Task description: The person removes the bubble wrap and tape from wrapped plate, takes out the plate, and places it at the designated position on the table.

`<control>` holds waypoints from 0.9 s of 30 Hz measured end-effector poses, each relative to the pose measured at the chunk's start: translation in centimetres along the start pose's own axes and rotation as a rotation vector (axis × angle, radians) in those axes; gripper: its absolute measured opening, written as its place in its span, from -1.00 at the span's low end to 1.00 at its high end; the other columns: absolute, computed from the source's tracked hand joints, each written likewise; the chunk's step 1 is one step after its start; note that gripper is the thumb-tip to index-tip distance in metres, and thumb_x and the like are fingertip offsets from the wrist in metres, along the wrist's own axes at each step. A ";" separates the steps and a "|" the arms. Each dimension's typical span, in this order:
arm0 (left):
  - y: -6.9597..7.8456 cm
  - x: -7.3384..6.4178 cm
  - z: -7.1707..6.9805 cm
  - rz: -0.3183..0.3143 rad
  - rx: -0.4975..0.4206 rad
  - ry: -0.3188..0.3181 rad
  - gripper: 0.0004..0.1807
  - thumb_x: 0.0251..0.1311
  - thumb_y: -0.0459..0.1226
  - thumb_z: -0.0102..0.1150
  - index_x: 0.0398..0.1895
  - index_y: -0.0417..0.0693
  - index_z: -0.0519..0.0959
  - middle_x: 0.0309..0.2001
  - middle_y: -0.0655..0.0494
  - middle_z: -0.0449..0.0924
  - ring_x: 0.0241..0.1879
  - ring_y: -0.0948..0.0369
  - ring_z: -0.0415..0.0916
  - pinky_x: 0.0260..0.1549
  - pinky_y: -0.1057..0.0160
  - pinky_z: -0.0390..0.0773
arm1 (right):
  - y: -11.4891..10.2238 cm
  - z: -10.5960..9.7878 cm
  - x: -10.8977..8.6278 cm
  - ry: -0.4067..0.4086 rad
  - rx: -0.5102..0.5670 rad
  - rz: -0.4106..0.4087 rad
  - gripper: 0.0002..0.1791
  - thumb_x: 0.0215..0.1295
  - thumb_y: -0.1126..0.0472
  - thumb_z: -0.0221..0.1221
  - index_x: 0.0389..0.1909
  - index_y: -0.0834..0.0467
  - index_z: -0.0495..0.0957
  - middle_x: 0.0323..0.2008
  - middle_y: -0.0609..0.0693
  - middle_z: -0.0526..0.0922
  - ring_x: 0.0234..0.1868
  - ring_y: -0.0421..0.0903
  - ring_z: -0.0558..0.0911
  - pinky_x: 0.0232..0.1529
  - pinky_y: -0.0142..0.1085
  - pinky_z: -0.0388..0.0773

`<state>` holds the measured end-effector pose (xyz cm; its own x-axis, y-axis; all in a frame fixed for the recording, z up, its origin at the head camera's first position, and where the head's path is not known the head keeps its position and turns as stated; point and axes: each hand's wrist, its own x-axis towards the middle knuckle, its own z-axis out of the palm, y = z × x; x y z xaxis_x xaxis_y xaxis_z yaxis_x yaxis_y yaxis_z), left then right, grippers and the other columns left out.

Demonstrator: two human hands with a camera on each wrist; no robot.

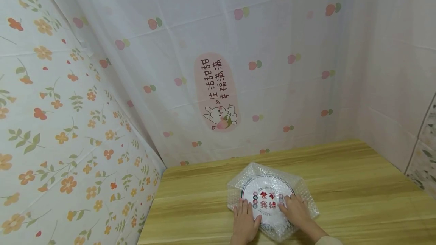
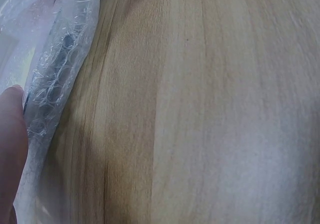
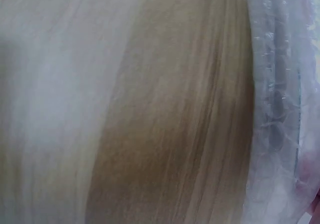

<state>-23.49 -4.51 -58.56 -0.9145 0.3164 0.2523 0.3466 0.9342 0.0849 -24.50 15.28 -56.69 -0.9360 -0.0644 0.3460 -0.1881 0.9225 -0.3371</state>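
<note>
In the head view, a round white disc [image 1: 267, 188] with a dark rim and red Chinese characters lies flat inside clear bubble wrap [image 1: 253, 171]. My left hand [image 1: 244, 220] rests on its near left part, fingers extended and thumb apart. My right hand [image 1: 297, 211] touches the right part, its fingers slightly bent on the wrap. Bubble wrap [image 2: 65, 59] also shows in the left wrist view, with part of the left hand [image 2: 11, 144] against it. The right wrist view has the wrap's edge [image 3: 272, 109] along its right side; the right hand is mostly cut off there.
The wooden table [image 1: 194, 199] extends around the wrapped disc. Behind it hangs a pale curtain [image 1: 272, 97] with fruit prints and a rabbit motif. A flowered cloth [image 1: 68, 131] borders the left side, and a pale cloth [image 1: 391, 105] the right.
</note>
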 end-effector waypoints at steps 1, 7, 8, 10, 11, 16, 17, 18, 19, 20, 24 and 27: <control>0.0 0.0 0.0 0.001 0.000 0.002 -0.35 0.24 0.09 -0.26 0.10 -0.28 0.38 0.17 -0.15 0.29 0.24 -0.05 0.08 0.11 -0.08 0.13 | 0.0 0.0 0.0 -0.005 0.003 0.005 -0.70 0.03 0.08 0.21 -0.47 0.29 0.49 -0.54 0.12 0.44 -0.41 0.13 0.43 -0.41 0.04 0.32; 0.0 0.0 0.2 0.001 0.004 0.007 -0.35 0.24 0.09 -0.25 0.09 -0.28 0.38 0.16 -0.15 0.29 0.24 -0.05 0.08 0.11 -0.08 0.13 | 0.0 -0.3 0.3 -0.038 0.038 0.036 -0.71 0.02 0.08 0.22 -0.50 0.25 0.47 -0.57 0.07 0.42 -0.45 0.07 0.42 -0.42 0.02 0.34; 0.0 0.1 0.2 0.001 0.006 0.010 -0.36 0.23 0.09 -0.24 0.09 -0.28 0.38 0.16 -0.15 0.30 0.24 -0.05 0.09 0.10 -0.08 0.13 | -0.1 -0.3 0.3 -0.040 0.044 0.037 -0.72 0.01 0.08 0.23 -0.51 0.24 0.47 -0.58 0.06 0.42 -0.46 0.06 0.42 -0.42 0.01 0.34; 0.0 0.1 0.4 0.001 0.009 0.016 -0.37 0.23 0.08 -0.22 0.09 -0.28 0.39 0.16 -0.15 0.30 0.23 -0.05 0.09 0.10 -0.08 0.14 | -0.1 -0.3 0.4 -0.042 0.048 0.039 -0.72 0.00 0.08 0.24 -0.54 0.23 0.45 -0.60 0.04 0.40 -0.48 0.04 0.42 -0.45 -0.01 0.33; 0.0 0.1 0.4 0.001 0.011 0.020 -0.37 0.23 0.08 -0.23 0.09 -0.27 0.39 0.16 -0.14 0.30 0.23 -0.05 0.09 0.10 -0.08 0.14 | -0.1 -0.4 0.4 -0.037 0.053 0.034 -0.72 -0.01 0.09 0.24 -0.56 0.22 0.44 -0.61 0.03 0.40 -0.51 0.03 0.41 -0.47 -0.02 0.33; 0.0 0.2 0.5 0.002 0.017 0.029 -0.37 0.23 0.08 -0.22 0.08 -0.27 0.39 0.16 -0.14 0.30 0.23 -0.04 0.10 0.09 -0.08 0.14 | -0.4 -0.4 0.6 -0.036 0.079 0.032 -0.71 -0.04 0.12 0.26 -0.64 0.20 0.39 -0.68 0.00 0.40 -0.56 0.02 0.42 -0.52 -0.05 0.33; 0.0 0.2 0.4 0.002 0.018 0.028 -0.37 0.23 0.08 -0.22 0.08 -0.27 0.39 0.16 -0.14 0.30 0.23 -0.04 0.10 0.09 -0.08 0.15 | -0.4 -0.4 0.6 -0.039 0.084 0.033 -0.72 -0.04 0.13 0.27 -0.63 0.21 0.40 -0.68 0.00 0.41 -0.55 0.03 0.44 -0.52 -0.05 0.33; 0.0 0.2 0.4 0.002 0.014 0.028 -0.37 0.23 0.08 -0.22 0.08 -0.28 0.39 0.16 -0.14 0.31 0.23 -0.05 0.11 0.09 -0.08 0.15 | -0.4 -0.3 0.6 -0.049 0.084 0.038 -0.72 -0.04 0.13 0.26 -0.63 0.21 0.41 -0.67 0.00 0.43 -0.54 0.05 0.45 -0.51 -0.03 0.34; 0.0 0.2 0.4 0.002 0.015 0.027 -0.37 0.23 0.08 -0.22 0.08 -0.28 0.39 0.16 -0.14 0.30 0.23 -0.05 0.11 0.09 -0.08 0.15 | -0.4 -0.2 0.6 -0.055 0.082 0.040 -0.73 -0.03 0.12 0.26 -0.61 0.22 0.43 -0.66 0.01 0.44 -0.52 0.07 0.46 -0.50 -0.02 0.34; 0.0 0.2 0.4 0.001 0.016 0.024 -0.37 0.23 0.08 -0.22 0.09 -0.27 0.39 0.16 -0.14 0.30 0.23 -0.05 0.10 0.10 -0.08 0.15 | -0.4 -0.2 0.7 -0.059 0.078 0.040 -0.74 -0.03 0.12 0.26 -0.59 0.23 0.45 -0.65 0.01 0.46 -0.51 0.08 0.47 -0.49 -0.01 0.34; 0.0 0.2 0.4 0.001 0.016 0.022 -0.37 0.23 0.08 -0.22 0.09 -0.27 0.39 0.16 -0.14 0.30 0.23 -0.05 0.10 0.10 -0.07 0.14 | -0.3 0.1 0.7 -0.060 0.066 0.038 -0.74 -0.03 0.12 0.26 -0.49 0.26 0.52 -0.62 0.04 0.50 -0.48 0.12 0.49 -0.48 0.01 0.36; 0.0 0.2 0.4 -0.003 0.025 0.015 -0.36 0.23 0.09 -0.24 0.10 -0.26 0.38 0.17 -0.13 0.29 0.23 -0.04 0.10 0.11 -0.07 0.13 | -0.3 0.1 0.7 -0.052 0.066 0.032 -0.73 -0.04 0.12 0.26 -0.45 0.27 0.54 -0.61 0.04 0.51 -0.48 0.12 0.50 -0.49 0.00 0.36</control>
<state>-23.72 -4.40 -58.93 -0.9121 0.3116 0.2666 0.3387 0.9388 0.0617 -25.16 14.91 -56.47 -0.9557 -0.0562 0.2890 -0.1752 0.8973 -0.4051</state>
